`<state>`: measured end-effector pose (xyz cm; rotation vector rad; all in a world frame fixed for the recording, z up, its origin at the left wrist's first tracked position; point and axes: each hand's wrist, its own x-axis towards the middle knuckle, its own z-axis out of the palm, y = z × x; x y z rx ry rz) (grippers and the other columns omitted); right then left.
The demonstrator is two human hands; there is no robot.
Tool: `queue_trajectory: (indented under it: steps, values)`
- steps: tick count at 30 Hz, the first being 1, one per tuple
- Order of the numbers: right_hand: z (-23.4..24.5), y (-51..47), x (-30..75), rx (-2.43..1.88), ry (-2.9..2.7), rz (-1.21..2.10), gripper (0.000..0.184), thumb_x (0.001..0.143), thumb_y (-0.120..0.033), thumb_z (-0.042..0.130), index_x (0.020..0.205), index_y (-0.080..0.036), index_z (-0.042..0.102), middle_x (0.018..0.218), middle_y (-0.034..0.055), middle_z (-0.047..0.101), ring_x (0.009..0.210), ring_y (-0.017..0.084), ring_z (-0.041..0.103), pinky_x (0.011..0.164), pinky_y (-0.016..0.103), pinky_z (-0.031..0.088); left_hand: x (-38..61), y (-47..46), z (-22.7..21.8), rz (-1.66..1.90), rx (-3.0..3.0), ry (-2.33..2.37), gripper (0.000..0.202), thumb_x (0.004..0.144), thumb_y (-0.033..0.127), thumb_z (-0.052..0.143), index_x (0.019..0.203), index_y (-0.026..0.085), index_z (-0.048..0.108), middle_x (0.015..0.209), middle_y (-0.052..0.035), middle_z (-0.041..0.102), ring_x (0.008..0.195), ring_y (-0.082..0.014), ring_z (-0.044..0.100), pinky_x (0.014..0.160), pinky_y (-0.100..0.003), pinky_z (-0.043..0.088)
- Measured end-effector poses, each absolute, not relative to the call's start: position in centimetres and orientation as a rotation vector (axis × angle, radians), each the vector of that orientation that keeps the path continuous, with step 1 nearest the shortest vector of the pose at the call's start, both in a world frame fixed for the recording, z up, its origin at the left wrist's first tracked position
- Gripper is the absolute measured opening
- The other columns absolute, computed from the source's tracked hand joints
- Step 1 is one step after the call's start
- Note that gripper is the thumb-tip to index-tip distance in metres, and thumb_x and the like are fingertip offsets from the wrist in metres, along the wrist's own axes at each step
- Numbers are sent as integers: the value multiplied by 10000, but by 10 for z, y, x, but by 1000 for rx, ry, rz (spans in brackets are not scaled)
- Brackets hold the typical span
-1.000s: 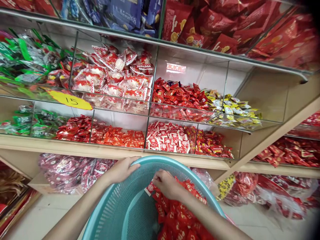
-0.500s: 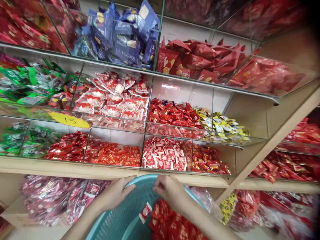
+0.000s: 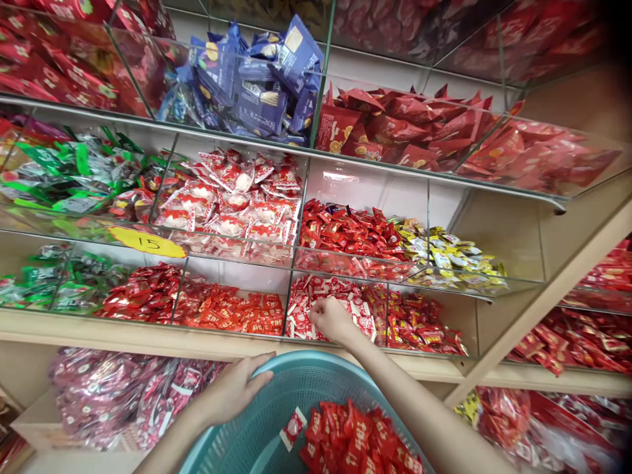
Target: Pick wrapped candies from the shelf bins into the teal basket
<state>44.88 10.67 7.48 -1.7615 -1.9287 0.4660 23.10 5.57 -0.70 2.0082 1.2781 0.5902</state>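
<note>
My left hand (image 3: 241, 390) grips the rim of a teal plastic basket (image 3: 266, 447), thumb and fingers over its far left edge. Inside the basket lie a heap of red-wrapped candies (image 3: 353, 438) and one red-and-white wrapped candy (image 3: 293, 428). My right hand (image 3: 332, 320) reaches past the basket into a lower shelf compartment, over a pile of small red-and-white candies (image 3: 302, 309). Its fingers are curled together at the pile, and whatever they may hold is hidden.
Clear dividers (image 3: 291, 296) and fronts separate the shelf compartments. Orange-red candies (image 3: 247, 309) lie left of my right hand, gold-and-red ones (image 3: 419, 322) to its right. A yellow tag (image 3: 148, 243) reads 15. The wooden ledge (image 3: 148, 334) runs behind the basket; bagged sweets (image 3: 108, 395) sit below.
My right hand has moved from above the basket forward and up to the red-and-white candies on the shelf. My left hand stays on the basket rim. The view has shifted slightly.
</note>
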Motion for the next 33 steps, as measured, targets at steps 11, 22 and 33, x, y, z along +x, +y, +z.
queue_trajectory:
  steps: [11, 22, 33]
  values:
    - [62, 115, 445, -1712, -1827, 535, 184, 693, -111, 476, 559, -162, 592, 518, 1, 567, 529, 96, 488, 514, 195, 318, 234, 51, -1, 560, 2023, 1308, 493, 832, 497, 425, 1235, 232, 525, 1285, -31, 531, 1188, -238, 467, 1010, -323, 340]
    - [78, 101, 455, -1497, -1765, 640, 201, 770, -246, 446, 624, -163, 556, 500, -22, 516, 475, 99, 445, 488, 207, 328, 232, 54, -5, 602, 2007, 1280, 489, 827, 496, 436, 1245, 254, 513, 1289, -18, 526, 1189, -232, 469, 1012, -321, 341]
    - [31, 23, 462, -1422, -2062, 931, 194, 826, -265, 408, 674, -177, 490, 579, -28, 485, 544, 96, 414, 506, 199, 302, 234, 55, -5, 602, 2002, 1227, 486, 828, 485, 437, 1245, 246, 512, 1286, -19, 528, 1195, -225, 464, 1018, -322, 330]
